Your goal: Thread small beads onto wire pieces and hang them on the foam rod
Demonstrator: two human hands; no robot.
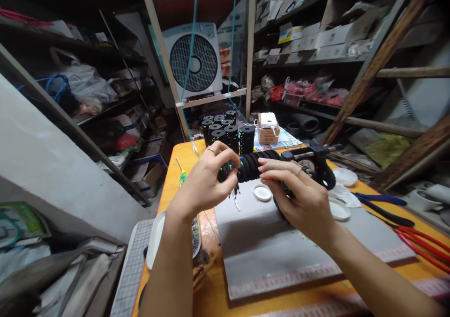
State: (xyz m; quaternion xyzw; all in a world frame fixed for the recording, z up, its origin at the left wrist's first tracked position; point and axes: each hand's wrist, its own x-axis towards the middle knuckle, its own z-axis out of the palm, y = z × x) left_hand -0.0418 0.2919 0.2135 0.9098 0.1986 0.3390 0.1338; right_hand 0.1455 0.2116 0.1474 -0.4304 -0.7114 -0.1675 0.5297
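A black ridged roller [250,166] lies sideways on a black geared stand [325,169] above a white board [253,246]. At the roller's left end, my left hand [211,176] has its thumb and fingertips pinched together beside small green and dark pieces; what it holds is too small to name. Thin pale strands hang below those fingertips. My right hand [297,190] rests its fingertips on the roller's right part, fingers extended and thumb underneath.
Several black ribbed cylinders [231,136] stand at the table's back, beside a small box [269,129]. Blue-handled pliers [385,207] and red-handled pliers [422,244] lie right. White lids [262,192] and a tray of small beads [196,237] are near. A fan [194,59] stands behind.
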